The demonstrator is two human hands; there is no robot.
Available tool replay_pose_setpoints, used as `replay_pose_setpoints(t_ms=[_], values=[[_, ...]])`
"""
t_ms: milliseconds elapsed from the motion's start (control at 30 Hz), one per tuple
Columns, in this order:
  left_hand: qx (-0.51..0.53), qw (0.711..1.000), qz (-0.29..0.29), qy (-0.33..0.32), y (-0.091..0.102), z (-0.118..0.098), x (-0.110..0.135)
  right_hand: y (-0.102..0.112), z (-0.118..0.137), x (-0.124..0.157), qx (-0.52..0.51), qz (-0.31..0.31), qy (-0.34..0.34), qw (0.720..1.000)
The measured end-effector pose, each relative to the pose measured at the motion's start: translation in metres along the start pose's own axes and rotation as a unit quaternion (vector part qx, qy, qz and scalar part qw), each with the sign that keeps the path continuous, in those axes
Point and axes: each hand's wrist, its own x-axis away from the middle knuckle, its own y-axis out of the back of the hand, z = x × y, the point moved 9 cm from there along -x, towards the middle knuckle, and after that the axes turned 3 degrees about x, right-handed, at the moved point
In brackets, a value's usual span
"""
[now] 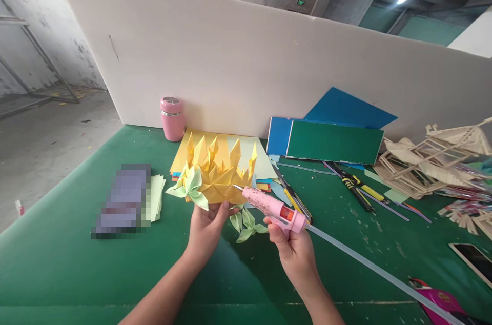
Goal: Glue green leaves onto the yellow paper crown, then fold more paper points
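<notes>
My left hand [208,222] is closed on the lower edge of a folded yellow paper crown [217,184] with several upright points. A pale green paper flower [189,187] sits at the crown's left end. In my right hand [294,250] is a pink hot glue gun [269,204], its metal tip at the crown's front, right of centre. From the gun's back a long translucent glue stick [369,258] runs down to the right. Another pale green paper flower [249,226] lies on the table below the crown, between my hands.
On the green table [69,273], a pixelated dark object [125,199] lies left beside pale green paper slips [156,197]. Behind are a pink flask [172,120], paper sheets [182,153] and a green board [334,140]. Cutters [351,186], a stick model [415,166] and a phone [474,261] are right.
</notes>
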Motion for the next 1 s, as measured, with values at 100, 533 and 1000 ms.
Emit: replay_pose_setpoints(t_ms=[100,533,1000], values=[[0.002,1.000,-0.004,-0.006,0.001,-0.001,0.000,0.000,0.000,0.000,0.002,0.000,-0.003,1.000],[0.001,1.000,-0.009,0.003,0.003,-0.005,0.000,-0.002,0.009,-0.002,0.000,0.004,0.016,1.000],[0.001,1.000,0.012,-0.007,0.001,-0.006,-0.001,0.002,0.023,-0.004,0.050,-0.021,0.063,0.997]])
